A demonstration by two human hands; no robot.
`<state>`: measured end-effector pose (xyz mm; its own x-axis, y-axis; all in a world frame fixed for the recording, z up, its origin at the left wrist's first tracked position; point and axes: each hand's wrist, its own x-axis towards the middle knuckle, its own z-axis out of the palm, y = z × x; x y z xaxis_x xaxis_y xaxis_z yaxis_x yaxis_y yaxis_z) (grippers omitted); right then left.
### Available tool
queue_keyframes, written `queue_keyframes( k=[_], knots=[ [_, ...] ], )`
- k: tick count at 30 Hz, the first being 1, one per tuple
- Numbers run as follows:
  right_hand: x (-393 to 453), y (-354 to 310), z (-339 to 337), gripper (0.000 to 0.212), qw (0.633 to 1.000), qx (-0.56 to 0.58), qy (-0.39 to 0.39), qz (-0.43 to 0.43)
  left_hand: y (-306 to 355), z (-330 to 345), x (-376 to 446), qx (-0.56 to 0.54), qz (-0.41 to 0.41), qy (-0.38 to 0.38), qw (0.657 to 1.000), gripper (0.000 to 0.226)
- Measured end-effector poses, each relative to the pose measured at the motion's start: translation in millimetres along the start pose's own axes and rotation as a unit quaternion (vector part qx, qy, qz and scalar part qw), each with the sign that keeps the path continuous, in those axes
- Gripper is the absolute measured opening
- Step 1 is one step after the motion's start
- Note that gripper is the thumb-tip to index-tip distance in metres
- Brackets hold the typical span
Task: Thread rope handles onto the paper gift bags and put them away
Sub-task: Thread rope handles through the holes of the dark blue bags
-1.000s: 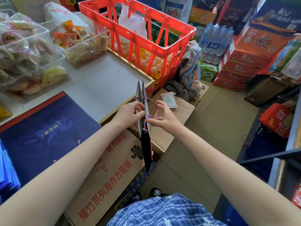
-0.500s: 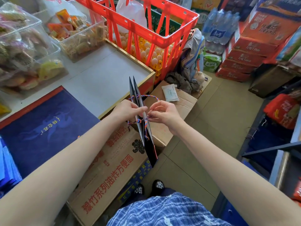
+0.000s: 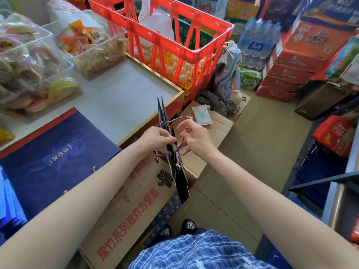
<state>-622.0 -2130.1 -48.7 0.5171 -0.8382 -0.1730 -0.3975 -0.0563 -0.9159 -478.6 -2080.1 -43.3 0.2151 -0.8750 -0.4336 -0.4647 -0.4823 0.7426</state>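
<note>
Folded paper gift bag [image 3: 171,152] held edge-on, mid-scene right of the worktop [image 3: 120,105]. Left hand [image 3: 155,137] pinches the bag, right hand [image 3: 196,139] fingers grip the rope handle [image 3: 180,119]. Rope loop now pulled out wider to the right than a second ago; threading likely nearly done.

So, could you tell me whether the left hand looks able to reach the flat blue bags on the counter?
Probably yes: the blue bags lie uncovered beside the left forearm, but the left hand is holding the dark bag.
</note>
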Motion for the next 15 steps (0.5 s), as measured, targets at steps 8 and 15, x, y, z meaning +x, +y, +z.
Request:
queue_keyframes(
  k=[8,15],
  knots=[
    [13.2,-3.0,-31.8,0.017,0.986,0.039,0.149,0.056,6.2,4.4,5.1,0.038,-0.007,-0.012,0.999,0.028],
    [4.9,-17.3,-15.6,0.016,0.997,0.026,0.075,0.003,-13.1,21.4,3.9,0.055,-0.029,-0.016,0.998,0.033]
  ],
)
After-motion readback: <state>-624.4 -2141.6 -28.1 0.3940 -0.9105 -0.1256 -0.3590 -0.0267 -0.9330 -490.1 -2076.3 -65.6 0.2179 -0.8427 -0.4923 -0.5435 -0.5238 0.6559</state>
